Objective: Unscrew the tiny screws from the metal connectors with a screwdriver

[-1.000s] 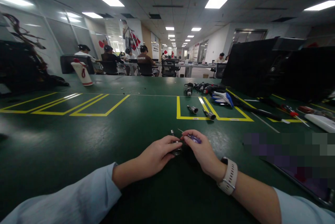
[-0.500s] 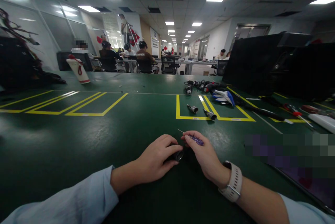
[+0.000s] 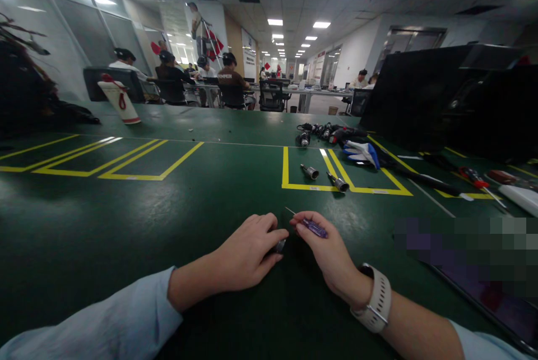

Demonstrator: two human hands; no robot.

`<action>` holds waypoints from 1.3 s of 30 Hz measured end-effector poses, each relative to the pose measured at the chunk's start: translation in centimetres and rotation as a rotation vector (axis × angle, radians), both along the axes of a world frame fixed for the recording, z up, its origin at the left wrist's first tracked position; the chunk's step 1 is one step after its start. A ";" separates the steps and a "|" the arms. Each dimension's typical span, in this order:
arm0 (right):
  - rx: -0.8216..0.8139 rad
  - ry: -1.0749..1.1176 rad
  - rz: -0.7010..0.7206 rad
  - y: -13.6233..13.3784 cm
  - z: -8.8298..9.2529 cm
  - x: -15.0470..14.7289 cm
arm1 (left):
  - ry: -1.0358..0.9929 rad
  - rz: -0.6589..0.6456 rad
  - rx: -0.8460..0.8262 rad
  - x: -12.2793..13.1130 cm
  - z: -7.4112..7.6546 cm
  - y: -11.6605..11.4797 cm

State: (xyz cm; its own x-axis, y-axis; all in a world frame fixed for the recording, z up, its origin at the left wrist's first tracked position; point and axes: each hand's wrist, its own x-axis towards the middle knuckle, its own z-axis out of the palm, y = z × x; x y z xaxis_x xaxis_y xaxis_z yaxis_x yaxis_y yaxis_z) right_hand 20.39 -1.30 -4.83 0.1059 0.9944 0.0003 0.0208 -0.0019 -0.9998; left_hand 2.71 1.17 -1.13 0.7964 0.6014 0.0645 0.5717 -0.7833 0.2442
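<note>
My left hand [image 3: 253, 250] is closed around a small round metal part [image 3: 281, 245]; most of the part is hidden behind my fingers and I cannot tell its exact kind. In my right hand [image 3: 325, 245] is a small screwdriver [image 3: 314, 228] with a clear purple handle, its thin shaft pointing up and left. The screwdriver's tip is apart from the metal part. Beyond my hands, two metal cylindrical pieces with narrow stems lie on the table, one [image 3: 310, 171] inside a yellow taped box and the other [image 3: 337, 181] across its edge.
The green table [image 3: 138, 220] carries yellow tape outlines. Farther right lie black cabled parts [image 3: 323, 133], a blue-and-white glove [image 3: 361, 153] and a red-handled screwdriver [image 3: 477, 180]. A tilted white cup [image 3: 120, 101] stands at left, a dark screen-like slab [image 3: 483, 304] at right. People sit beyond.
My left hand has shifted slightly left and turned the metal part, so less of its round opening shows. The right hand keeps its hold on the screwdriver. The view has tilted slightly.
</note>
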 end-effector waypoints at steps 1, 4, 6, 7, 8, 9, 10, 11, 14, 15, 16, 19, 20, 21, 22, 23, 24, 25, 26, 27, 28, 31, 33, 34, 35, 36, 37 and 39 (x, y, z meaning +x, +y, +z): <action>-0.003 -0.016 0.006 0.0 0.1 0.1 | 0.026 0.003 0.021 0.0 0.3 0.0; -0.012 -0.071 0.021 -0.1 0.1 0.3 | 0.092 0.004 0.064 0.0 1.0 0.1; -0.008 -0.091 0.036 -0.2 0.1 0.4 | 0.119 0.007 0.073 0.0 1.3 0.2; -0.009 -0.097 0.043 -0.1 0.1 0.4 | 0.127 0.008 0.074 -0.1 1.5 0.3; -0.015 -0.105 0.048 -0.1 0.1 0.4 | 0.134 0.005 0.073 -0.1 1.6 0.4; -0.021 -0.117 0.054 -0.1 0.2 0.5 | 0.139 -0.001 0.067 -0.2 1.7 0.5; -0.025 -0.134 0.061 -0.1 0.3 0.4 | 0.138 -0.010 0.056 -0.3 1.8 0.6; -0.021 -0.156 0.074 0.0 0.5 0.4 | 0.132 -0.019 0.040 -0.4 1.8 0.8; 0.030 -0.227 0.153 0.1 0.8 0.2 | 0.058 -0.032 -0.039 -0.9 1.4 1.5; 0.041 -0.246 0.177 0.2 0.9 0.1 | 0.023 -0.026 -0.074 -1.0 1.1 1.8; 0.045 -0.262 0.196 0.3 0.8 -0.1 | -0.012 -0.014 -0.108 -1.1 0.8 2.1; 0.053 -0.278 0.225 1.1 0.5 -0.7 | -0.097 0.047 -0.162 -1.0 -0.4 3.2; 0.064 -0.276 0.232 1.5 0.4 -1.0 | -0.117 0.068 -0.156 -0.8 -0.7 3.6; 0.077 -0.267 0.222 2.1 0.3 -1.2 | -0.130 0.089 -0.139 -0.7 -1.0 4.2; 0.084 -0.248 0.208 2.8 0.2 -1.5 | -0.134 0.108 -0.114 -0.5 -1.3 4.8; 0.084 -0.213 0.187 3.5 0.2 -1.7 | -0.132 0.123 -0.086 -0.3 -1.5 5.5; 0.076 -0.157 0.149 4.3 0.3 -2.0 | -0.131 0.132 -0.060 -0.1 -1.7 6.3; 0.059 -0.083 0.110 5.2 0.4 -2.1 | -0.136 0.136 -0.039 0.0 -1.9 7.2; 0.044 0.014 0.048 6.1 0.5 -2.3 | -0.150 0.143 -0.027 0.0 -2.0 8.2; 0.017 0.130 -0.015 7.0 0.7 -2.4 | -0.171 0.155 -0.008 0.0 -2.1 9.2; 0.002 0.248 -0.082 7.9 0.8 -2.4 | -0.188 0.161 0.010 0.0 -2.3 10.2; 0.079 0.501 -0.224 10.2 1.2 -2.7 | -0.248 0.199 0.032 -0.3 -2.7 13.0; 0.113 0.538 -0.226 11.3 1.1 -3.1 | -0.284 0.222 0.005 -0.4 -2.9 14.4; 0.119 0.522 -0.205 11.7 1.0 -3.3 | -0.302 0.228 -0.007 -0.4 -3.1 14.9; 0.121 0.491 -0.182 12.1 0.8 -3.6 | -0.320 0.231 -0.017 -0.4 -3.2 15.4; 0.120 0.451 -0.161 12.4 0.7 -3.9 | -0.338 0.233 -0.023 -0.4 -3.3 15.7; 0.117 0.412 -0.148 12.7 0.5 -4.2 | -0.355 0.237 -0.029 -0.3 -3.4 15.9; 0.103 0.361 -0.145 13.2 0.3 -4.7 | -0.378 0.254 -0.053 -0.2 -3.5 16.1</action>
